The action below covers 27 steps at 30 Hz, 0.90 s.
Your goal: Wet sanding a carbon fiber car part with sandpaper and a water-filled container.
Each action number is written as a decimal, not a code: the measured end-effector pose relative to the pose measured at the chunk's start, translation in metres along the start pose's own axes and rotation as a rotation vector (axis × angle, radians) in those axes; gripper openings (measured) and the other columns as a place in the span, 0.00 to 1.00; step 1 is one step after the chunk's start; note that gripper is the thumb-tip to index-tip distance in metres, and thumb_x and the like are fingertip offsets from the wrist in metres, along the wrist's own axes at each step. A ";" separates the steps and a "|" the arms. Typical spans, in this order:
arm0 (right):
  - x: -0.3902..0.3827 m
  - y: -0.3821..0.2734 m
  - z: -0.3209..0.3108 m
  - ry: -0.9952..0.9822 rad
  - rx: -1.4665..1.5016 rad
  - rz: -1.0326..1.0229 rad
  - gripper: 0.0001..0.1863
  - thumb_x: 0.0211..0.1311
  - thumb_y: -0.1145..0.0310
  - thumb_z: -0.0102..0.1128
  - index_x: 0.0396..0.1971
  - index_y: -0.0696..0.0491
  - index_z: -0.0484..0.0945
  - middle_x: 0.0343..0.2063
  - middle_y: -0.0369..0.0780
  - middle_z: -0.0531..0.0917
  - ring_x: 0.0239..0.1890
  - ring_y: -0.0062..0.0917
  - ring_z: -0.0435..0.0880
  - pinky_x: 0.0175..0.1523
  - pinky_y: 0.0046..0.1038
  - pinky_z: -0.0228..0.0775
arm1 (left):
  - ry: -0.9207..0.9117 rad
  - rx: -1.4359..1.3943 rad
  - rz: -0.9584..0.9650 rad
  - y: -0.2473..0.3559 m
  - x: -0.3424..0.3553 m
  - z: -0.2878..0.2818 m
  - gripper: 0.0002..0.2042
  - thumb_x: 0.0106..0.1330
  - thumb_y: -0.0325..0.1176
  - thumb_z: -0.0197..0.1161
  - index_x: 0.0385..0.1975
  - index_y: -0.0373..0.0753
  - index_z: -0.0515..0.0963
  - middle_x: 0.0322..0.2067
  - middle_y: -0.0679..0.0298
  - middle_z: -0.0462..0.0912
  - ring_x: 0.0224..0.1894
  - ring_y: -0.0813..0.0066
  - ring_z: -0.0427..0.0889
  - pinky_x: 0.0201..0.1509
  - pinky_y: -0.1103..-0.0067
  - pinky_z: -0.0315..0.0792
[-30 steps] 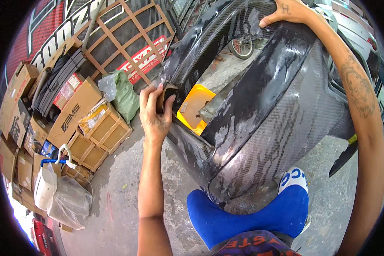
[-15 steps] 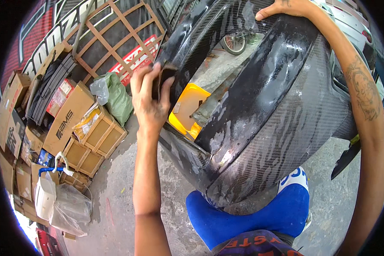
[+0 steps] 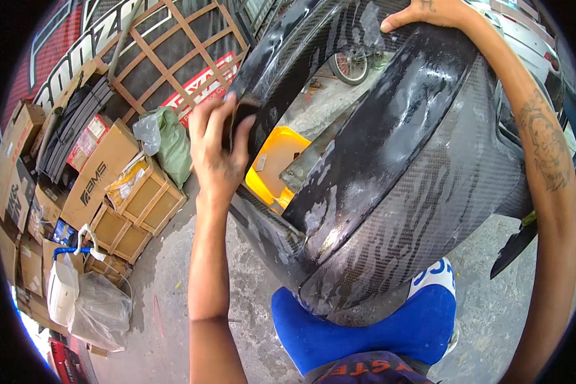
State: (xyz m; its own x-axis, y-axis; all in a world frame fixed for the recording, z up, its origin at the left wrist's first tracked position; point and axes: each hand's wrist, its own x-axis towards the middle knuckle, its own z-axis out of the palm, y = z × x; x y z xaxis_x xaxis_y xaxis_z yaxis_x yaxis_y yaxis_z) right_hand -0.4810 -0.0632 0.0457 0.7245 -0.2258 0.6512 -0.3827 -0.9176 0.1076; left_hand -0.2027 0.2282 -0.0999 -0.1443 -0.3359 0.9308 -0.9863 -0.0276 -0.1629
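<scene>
In the head view, the left hand (image 3: pixel 216 153) clamps a folded brown sheet (image 3: pixel 241 115) between thumb and fingers, at the left strip of a black woven-patterned panel (image 3: pixel 422 147) that spreads before the person's blue-clad legs (image 3: pixel 365 339). The right hand (image 3: pixel 432 13) rests its thumb on the panel's top edge, its fingers hidden, so I cannot tell how firmly it grips; a yellow container (image 3: pixel 256 184) shows through the panel's opening.

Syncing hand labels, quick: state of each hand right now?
Left hand: closed on a bent brown sheet, at the dark panel.
Right hand: thumb on the panel's upper part; fingers not visible, grip cannot be told.
</scene>
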 end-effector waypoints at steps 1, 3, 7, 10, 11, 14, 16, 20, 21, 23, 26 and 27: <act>0.001 0.003 -0.009 -0.022 0.038 -0.023 0.58 0.38 0.35 0.81 0.66 0.60 0.70 0.59 0.56 0.78 0.63 0.49 0.76 0.68 0.41 0.67 | 0.029 -0.044 -0.007 0.000 0.005 0.007 0.22 0.59 0.24 0.75 0.54 0.34 0.81 0.48 0.53 0.79 0.51 0.56 0.80 0.56 0.70 0.74; 0.000 0.005 -0.004 0.028 -0.057 -0.025 0.58 0.38 0.35 0.81 0.66 0.60 0.70 0.58 0.56 0.78 0.62 0.48 0.77 0.68 0.40 0.67 | 0.036 -0.029 -0.036 -0.006 -0.016 -0.002 0.21 0.59 0.24 0.75 0.54 0.34 0.82 0.48 0.53 0.79 0.51 0.56 0.81 0.57 0.70 0.75; 0.002 0.008 0.015 0.025 -0.039 -0.018 0.58 0.39 0.38 0.82 0.65 0.61 0.71 0.56 0.56 0.80 0.61 0.47 0.78 0.67 0.40 0.68 | -0.004 0.008 -0.073 -0.014 -0.040 -0.004 0.20 0.59 0.24 0.75 0.53 0.34 0.82 0.46 0.52 0.80 0.50 0.56 0.81 0.57 0.69 0.75; 0.000 -0.002 -0.010 -0.015 0.035 -0.010 0.56 0.39 0.40 0.84 0.65 0.61 0.71 0.56 0.55 0.80 0.61 0.46 0.79 0.66 0.39 0.69 | 0.019 -0.078 0.046 0.005 0.018 0.008 0.19 0.60 0.24 0.74 0.52 0.34 0.81 0.45 0.52 0.80 0.48 0.54 0.81 0.53 0.69 0.75; 0.000 -0.003 -0.016 -0.025 0.080 -0.051 0.57 0.39 0.41 0.84 0.65 0.61 0.70 0.57 0.56 0.80 0.62 0.46 0.78 0.67 0.38 0.68 | 0.019 -0.041 0.055 0.002 0.022 0.009 0.19 0.60 0.24 0.74 0.52 0.34 0.81 0.45 0.52 0.80 0.48 0.55 0.81 0.54 0.69 0.75; -0.001 0.006 -0.002 0.007 -0.010 0.018 0.59 0.37 0.39 0.84 0.66 0.61 0.69 0.59 0.57 0.78 0.63 0.46 0.77 0.68 0.39 0.68 | 0.029 -0.108 -0.060 -0.011 -0.027 0.003 0.22 0.57 0.26 0.76 0.54 0.36 0.81 0.46 0.54 0.80 0.49 0.54 0.79 0.55 0.67 0.74; 0.002 0.009 0.012 0.027 -0.023 0.010 0.59 0.36 0.39 0.84 0.66 0.61 0.70 0.59 0.57 0.79 0.63 0.46 0.77 0.67 0.38 0.68 | 0.023 -0.065 -0.024 -0.017 -0.031 0.009 0.21 0.58 0.26 0.75 0.53 0.35 0.81 0.45 0.54 0.79 0.49 0.54 0.79 0.55 0.67 0.74; 0.002 -0.001 -0.006 0.011 0.024 -0.001 0.56 0.37 0.40 0.84 0.63 0.61 0.72 0.56 0.56 0.80 0.61 0.46 0.79 0.65 0.39 0.69 | 0.017 -0.095 0.085 0.005 0.036 0.015 0.21 0.58 0.26 0.75 0.53 0.35 0.82 0.46 0.53 0.79 0.49 0.54 0.79 0.55 0.66 0.74; 0.003 -0.001 -0.009 0.017 0.028 -0.026 0.55 0.38 0.40 0.84 0.62 0.61 0.73 0.55 0.55 0.81 0.61 0.46 0.79 0.65 0.39 0.70 | 0.011 -0.103 0.084 0.003 0.028 0.011 0.21 0.58 0.26 0.75 0.53 0.35 0.82 0.46 0.53 0.79 0.49 0.54 0.79 0.55 0.66 0.74; -0.004 -0.003 -0.004 0.036 0.019 -0.012 0.54 0.38 0.41 0.84 0.62 0.61 0.73 0.55 0.55 0.81 0.60 0.46 0.79 0.65 0.39 0.70 | 0.058 -0.040 0.042 -0.004 -0.004 0.012 0.21 0.57 0.25 0.75 0.53 0.35 0.81 0.46 0.53 0.79 0.49 0.53 0.79 0.55 0.66 0.74; -0.001 0.006 0.014 0.097 -0.067 -0.004 0.55 0.38 0.41 0.84 0.63 0.61 0.73 0.55 0.55 0.81 0.60 0.46 0.79 0.65 0.39 0.69 | 0.047 -0.036 0.038 -0.004 -0.003 0.014 0.21 0.57 0.25 0.75 0.53 0.35 0.81 0.46 0.52 0.79 0.49 0.53 0.79 0.55 0.66 0.74; 0.002 0.007 0.009 0.100 -0.058 -0.005 0.55 0.38 0.41 0.84 0.63 0.61 0.73 0.55 0.55 0.81 0.60 0.46 0.79 0.65 0.39 0.69 | 0.048 -0.026 0.068 0.001 0.012 0.014 0.21 0.57 0.25 0.75 0.53 0.35 0.81 0.46 0.53 0.79 0.49 0.52 0.79 0.55 0.66 0.74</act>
State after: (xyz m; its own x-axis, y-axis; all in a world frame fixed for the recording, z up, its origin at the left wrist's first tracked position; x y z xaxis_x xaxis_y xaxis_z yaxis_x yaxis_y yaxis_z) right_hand -0.4769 -0.0731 0.0405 0.6664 -0.1849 0.7223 -0.4138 -0.8976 0.1521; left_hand -0.2041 0.2110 -0.0938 -0.2145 -0.2909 0.9324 -0.9756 0.0187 -0.2186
